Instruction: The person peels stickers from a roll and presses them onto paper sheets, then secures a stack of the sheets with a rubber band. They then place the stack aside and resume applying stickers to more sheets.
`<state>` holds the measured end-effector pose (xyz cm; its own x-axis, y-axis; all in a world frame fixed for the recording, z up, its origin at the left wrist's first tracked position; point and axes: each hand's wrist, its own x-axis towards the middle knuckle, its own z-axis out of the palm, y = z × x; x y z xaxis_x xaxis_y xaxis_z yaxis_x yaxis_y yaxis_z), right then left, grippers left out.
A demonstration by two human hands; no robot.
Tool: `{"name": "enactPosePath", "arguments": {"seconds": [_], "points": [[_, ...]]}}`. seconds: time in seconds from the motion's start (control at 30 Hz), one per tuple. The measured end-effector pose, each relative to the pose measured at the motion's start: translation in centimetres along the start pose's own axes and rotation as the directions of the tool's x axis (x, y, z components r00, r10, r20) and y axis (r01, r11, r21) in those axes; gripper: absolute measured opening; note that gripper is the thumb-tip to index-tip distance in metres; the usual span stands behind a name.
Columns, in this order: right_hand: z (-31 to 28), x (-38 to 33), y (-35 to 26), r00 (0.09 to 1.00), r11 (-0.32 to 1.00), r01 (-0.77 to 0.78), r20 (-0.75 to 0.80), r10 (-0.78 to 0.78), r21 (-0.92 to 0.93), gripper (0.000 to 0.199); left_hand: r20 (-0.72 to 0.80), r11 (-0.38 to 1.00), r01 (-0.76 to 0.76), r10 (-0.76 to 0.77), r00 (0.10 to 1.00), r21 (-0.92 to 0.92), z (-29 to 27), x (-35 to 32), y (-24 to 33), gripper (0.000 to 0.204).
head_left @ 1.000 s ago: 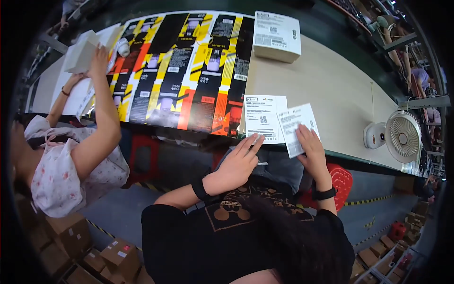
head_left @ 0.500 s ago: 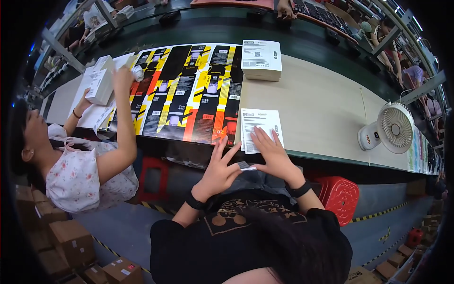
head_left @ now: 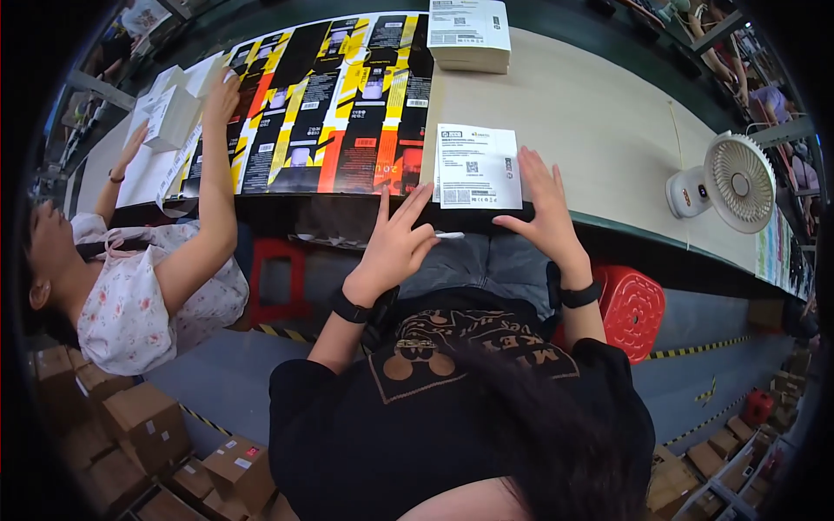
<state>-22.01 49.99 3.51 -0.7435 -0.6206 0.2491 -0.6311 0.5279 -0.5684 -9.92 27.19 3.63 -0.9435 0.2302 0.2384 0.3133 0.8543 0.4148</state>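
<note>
A white printed sheet [head_left: 479, 169] lies at the table's front edge, on top of at least one other sheet whose edge shows at its left. Beside its right edge rests my right hand [head_left: 547, 204], fingers stretched and thumb apart, holding nothing. My left hand [head_left: 395, 247] is at the sheet's lower left, with index and middle fingers stretched toward the table edge. Between its thumb and bent fingers it pinches a small, narrow white piece [head_left: 449, 235], whose kind I cannot make out. Further back stands a thick stack of similar printed sheets [head_left: 469, 39].
Colourful printed packaging sheets [head_left: 304, 113] cover the table to the left. There a co-worker [head_left: 156, 286] handles white boxes [head_left: 172, 117]. A white fan [head_left: 725, 182] stands on the right, and a red stool [head_left: 630, 313] is below the table edge.
My right hand has slid off the sheet to its right side and opened wider. The sheets now lie more evenly aligned. My left hand still holds the small piece; the view has shifted.
</note>
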Motion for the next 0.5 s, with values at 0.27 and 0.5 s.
{"name": "enactPosePath", "arguments": {"seconds": [0.27,0.5], "points": [[1.7,-0.9,0.1,0.989,0.979,0.143,0.044,-0.138,-0.145,0.057,0.079,0.992,0.013,-0.023,0.997,0.123,0.7,-0.3,0.2,0.016],[1.1,-3.6,2.6,0.643,0.715,-0.054,-0.524,0.559,0.697,0.028,0.069,0.993,0.015,-0.023,0.997,0.121,0.5,0.0,0.1,0.017]]}}
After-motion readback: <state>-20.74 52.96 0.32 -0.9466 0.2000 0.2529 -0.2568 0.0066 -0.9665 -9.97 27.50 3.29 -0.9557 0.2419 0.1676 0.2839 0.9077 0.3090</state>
